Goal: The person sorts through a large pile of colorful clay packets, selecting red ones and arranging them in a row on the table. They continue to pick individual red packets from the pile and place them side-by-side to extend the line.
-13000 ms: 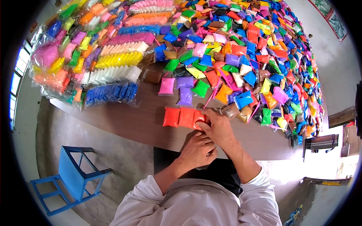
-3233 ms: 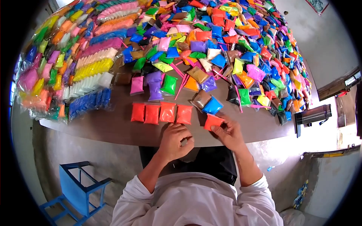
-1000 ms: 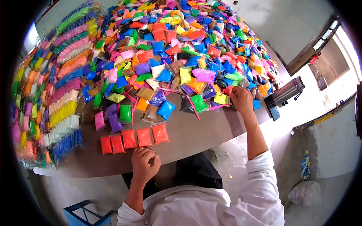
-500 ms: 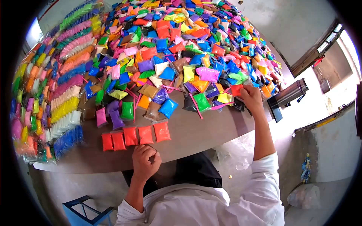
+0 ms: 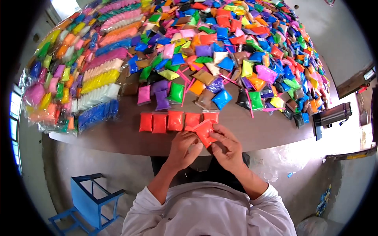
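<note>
Just above the table's front edge, a small red packet point(image 5: 205, 133) in clear plastic is held, tilted, in front of a row of similar packets. My right hand point(image 5: 228, 149) grips its right side between thumb and fingers. My left hand point(image 5: 183, 148) is closed at the packet's left edge, its fingers curled against it; the exact contact is partly hidden. Behind the hands, the row of red packets point(image 5: 159, 123) lies side by side on the brown table point(image 5: 130, 135). The rightmost ones are partly covered by the held packet.
A large heap of multicoloured packets point(image 5: 203, 50) covers the table's far side. Bagged rows of packets point(image 5: 100, 81) lie at the left. Pink strips point(image 5: 249, 103) lie among the heap. A metal flask point(image 5: 334, 113) is at the right edge, and a blue stool point(image 5: 88, 200) on the floor.
My right hand has brought a red packet from the heap's right side to the table's front. My left hand has met it there. The view has shifted left.
</note>
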{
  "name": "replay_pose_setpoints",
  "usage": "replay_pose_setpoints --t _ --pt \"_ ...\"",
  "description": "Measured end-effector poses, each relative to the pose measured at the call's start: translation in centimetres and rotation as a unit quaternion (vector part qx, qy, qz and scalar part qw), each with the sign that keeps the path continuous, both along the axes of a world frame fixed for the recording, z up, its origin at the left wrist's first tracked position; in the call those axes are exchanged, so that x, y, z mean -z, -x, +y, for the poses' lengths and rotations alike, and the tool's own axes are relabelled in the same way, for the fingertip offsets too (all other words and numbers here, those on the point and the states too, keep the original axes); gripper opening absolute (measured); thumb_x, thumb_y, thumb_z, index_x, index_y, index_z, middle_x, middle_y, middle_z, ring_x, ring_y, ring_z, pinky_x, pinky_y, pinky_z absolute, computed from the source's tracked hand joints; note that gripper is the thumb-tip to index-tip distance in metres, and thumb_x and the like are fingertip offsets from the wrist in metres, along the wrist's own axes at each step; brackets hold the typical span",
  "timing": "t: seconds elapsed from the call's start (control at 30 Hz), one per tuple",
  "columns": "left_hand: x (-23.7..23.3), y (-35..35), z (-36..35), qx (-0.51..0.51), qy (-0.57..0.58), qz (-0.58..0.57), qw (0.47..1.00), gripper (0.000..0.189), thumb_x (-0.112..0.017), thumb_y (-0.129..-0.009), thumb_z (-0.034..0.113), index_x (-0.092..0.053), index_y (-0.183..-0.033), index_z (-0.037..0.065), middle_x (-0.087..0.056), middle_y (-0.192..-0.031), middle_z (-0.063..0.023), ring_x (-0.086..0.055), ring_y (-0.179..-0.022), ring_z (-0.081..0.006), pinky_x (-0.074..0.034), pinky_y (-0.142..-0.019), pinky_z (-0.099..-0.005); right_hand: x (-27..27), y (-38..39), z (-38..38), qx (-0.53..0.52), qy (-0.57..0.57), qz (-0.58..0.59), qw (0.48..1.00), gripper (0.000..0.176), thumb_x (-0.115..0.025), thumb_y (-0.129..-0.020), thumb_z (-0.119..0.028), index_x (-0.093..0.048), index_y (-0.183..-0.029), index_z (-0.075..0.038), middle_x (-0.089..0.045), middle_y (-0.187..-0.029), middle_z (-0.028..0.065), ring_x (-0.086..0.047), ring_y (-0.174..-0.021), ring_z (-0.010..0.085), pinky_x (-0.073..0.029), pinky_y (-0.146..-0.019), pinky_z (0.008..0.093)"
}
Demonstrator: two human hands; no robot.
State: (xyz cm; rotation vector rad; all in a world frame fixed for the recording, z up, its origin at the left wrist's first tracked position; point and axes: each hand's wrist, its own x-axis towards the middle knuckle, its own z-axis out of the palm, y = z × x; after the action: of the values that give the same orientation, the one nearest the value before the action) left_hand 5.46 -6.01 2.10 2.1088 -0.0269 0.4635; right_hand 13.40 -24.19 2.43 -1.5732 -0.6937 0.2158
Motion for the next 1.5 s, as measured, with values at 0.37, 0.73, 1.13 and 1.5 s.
replay_pose_setpoints --t 0.37,0.73,1.13,1.5 --pt "0.4 0.2 0.0 -0.008 -0.006 0.004 1.0 0.013 -0.065 -0.086 0.014 -0.068 -0.086 0.001 -0.067 -0.086 -0.0142 -0.062 -0.084 -0.035 -0.047 -0.079 -0.0425 -2.3 -1.8 0.7 -0.05 0.025 0.342 0.938 0.03 -0.07 -0.098 -0.012 -0.061 -0.124 0.002 -0.066 -0.098 0.0034 -0.062 -0.085 0.0093 -0.051 -0.075 0.0235" --pt "0.2 0.0 0.2 0.006 -0.013 -0.011 1.0 0.015 -0.064 -0.085 0.015 -0.065 -0.087 0.001 -0.063 -0.083 -0.0153 -0.06 -0.08 -0.0354 -0.046 -0.077 -0.0432 -0.3 -0.6 1.8 -0.103 -0.058 0.256 0.959 0.03 -0.072 -0.096 -0.01 -0.066 -0.122 0.004 -0.069 -0.104 0.0015 -0.061 -0.094 0.0075 -0.052 -0.085 0.0264" --pt "-0.2 0.0 0.0 0.033 -0.034 0.015 0.999 0.015 -0.068 -0.083 0.018 -0.065 -0.076 0.004 -0.062 -0.075 -0.0097 -0.058 -0.079 -0.0292 -0.043 -0.076 -0.0407 -1.2 0.7 -0.6 -0.012 -0.065 0.308 0.949 0.024 -0.07 -0.098 -0.014 -0.068 -0.117 0.0 -0.071 -0.103 0.0026 -0.065 -0.092 0.0102 -0.053 -0.082 0.0273" --pt "0.5 -0.2 -1.1 -0.02 -0.125 -0.028 0.991 0.013 -0.074 -0.071 0.011 -0.062 -0.068 0.008 -0.061 -0.075 -0.0048 -0.059 -0.078 -0.0258 -0.045 -0.078 -0.0392 -1.8 -9.7 -2.4 -0.05 0.271 0.127 0.953 0.04 -0.074 -0.094 -0.01 -0.059 -0.128 0.004 -0.069 -0.096 0.0057 -0.062 -0.084 0.008 -0.051 -0.069 0.0263"
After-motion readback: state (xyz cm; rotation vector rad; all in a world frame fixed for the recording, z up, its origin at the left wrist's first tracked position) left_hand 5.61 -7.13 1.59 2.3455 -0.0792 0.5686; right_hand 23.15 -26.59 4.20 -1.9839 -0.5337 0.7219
